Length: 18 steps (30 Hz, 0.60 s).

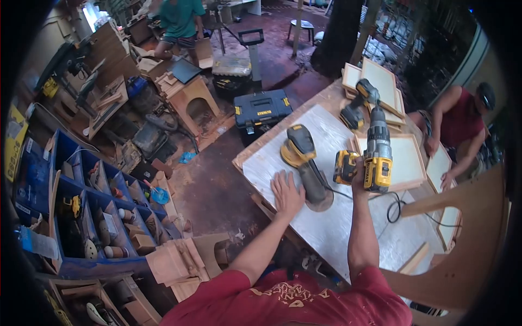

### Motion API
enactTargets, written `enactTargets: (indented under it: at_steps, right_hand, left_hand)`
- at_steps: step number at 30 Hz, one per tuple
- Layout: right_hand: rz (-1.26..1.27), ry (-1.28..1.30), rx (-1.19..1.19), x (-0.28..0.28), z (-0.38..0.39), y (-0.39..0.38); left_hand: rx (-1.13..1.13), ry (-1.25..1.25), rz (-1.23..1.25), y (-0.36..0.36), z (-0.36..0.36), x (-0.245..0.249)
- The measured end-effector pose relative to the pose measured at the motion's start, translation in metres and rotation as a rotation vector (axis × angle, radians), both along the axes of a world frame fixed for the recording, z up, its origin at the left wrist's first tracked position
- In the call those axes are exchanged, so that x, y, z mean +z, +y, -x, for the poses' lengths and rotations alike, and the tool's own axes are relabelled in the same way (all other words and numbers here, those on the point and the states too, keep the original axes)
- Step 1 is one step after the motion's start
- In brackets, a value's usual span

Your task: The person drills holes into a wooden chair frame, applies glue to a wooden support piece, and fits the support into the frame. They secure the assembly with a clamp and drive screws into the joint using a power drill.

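My right hand grips a yellow and black cordless drill, held upright above the workbench with its battery to the left. My left hand lies flat, fingers spread, on the pale board that covers the bench. Just right of that hand a yellow and black orbital sander rests on the board, its cord trailing to the right. A second drill lies farther back on the bench.
Several framed wooden panels sit at the bench's far side, where another person leans on one. A black toolbox stands on the floor. Blue shelving with tools fills the left. A third person crouches far back.
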State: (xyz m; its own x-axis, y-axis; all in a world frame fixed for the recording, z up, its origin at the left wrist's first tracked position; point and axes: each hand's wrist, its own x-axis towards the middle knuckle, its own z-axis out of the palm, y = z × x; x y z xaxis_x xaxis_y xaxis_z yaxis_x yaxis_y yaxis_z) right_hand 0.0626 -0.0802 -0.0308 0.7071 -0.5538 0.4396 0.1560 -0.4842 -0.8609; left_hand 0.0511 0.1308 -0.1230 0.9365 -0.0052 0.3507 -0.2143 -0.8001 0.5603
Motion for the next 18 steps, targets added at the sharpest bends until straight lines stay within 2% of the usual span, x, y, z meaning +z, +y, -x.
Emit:
enactTargets:
  at_steps: [2, 4, 6, 14, 15, 18]
  right_hand:
    - [0.097, -0.049, -0.022, -0.028, -0.028, -0.006]
    - [0.105, 0.074, 0.012, -0.042, -0.034, -0.008]
    - [0.168, 0.079, 0.006, -0.06, -0.045, -0.011]
    - [-0.153, 0.159, 0.102, -0.083, -0.05, -0.021]
    - [-0.026, 0.012, -0.008, -0.086, -0.055, -0.015]
    - [-0.044, 0.077, -0.038, -0.073, -0.052, -0.006]
  left_hand:
    - [-0.025, 0.021, -0.033, 0.001, -0.006, 0.0]
    - [-0.045, 0.055, -0.034, -0.002, -0.012, -0.002]
    - [-0.054, 0.063, -0.002, -0.006, -0.031, -0.002]
    - [-0.049, 0.054, -0.026, -0.007, -0.036, 0.007]
    - [-0.049, 0.052, -0.026, -0.008, -0.037, 0.007]
    - [-0.054, 0.066, -0.03, -0.008, -0.037, 0.003]
